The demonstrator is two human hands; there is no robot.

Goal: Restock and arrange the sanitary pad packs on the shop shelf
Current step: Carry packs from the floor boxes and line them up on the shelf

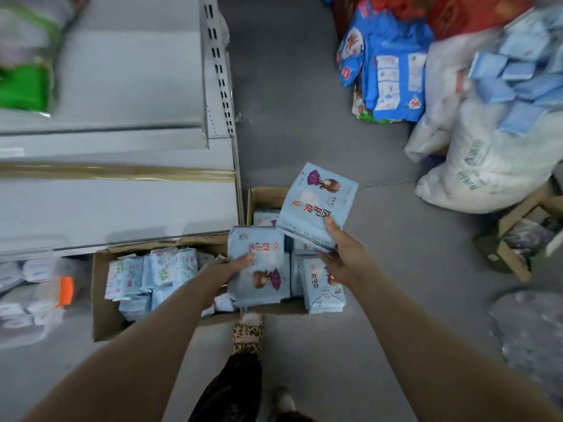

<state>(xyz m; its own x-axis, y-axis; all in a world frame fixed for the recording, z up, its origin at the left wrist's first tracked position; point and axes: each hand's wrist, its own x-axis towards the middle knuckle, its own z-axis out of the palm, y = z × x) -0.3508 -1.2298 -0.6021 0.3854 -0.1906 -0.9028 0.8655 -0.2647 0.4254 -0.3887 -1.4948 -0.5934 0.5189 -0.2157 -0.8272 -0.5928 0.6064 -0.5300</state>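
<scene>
Stock pickup from box (pixel 262 194): left hand (pixel 233 267) clasps near pack (pixel 263 243), right hand (pixel 344 254) pinches far pack (pixel 316 197); next, likely onto shelf (pixel 122 208)

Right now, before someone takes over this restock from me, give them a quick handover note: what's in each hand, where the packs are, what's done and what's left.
Left grip: holds a pale blue sanitary pad pack just over the open cardboard box on the floor.
Right grip: holds a second pale blue pack, raised higher above the same box.
Stock: matching packs stand in that box; the second carton beside it holds floral white packs.
Done: two packs are out of the box.
Left: neither is on the white shelf yet; place them, then empty both boxes.
</scene>
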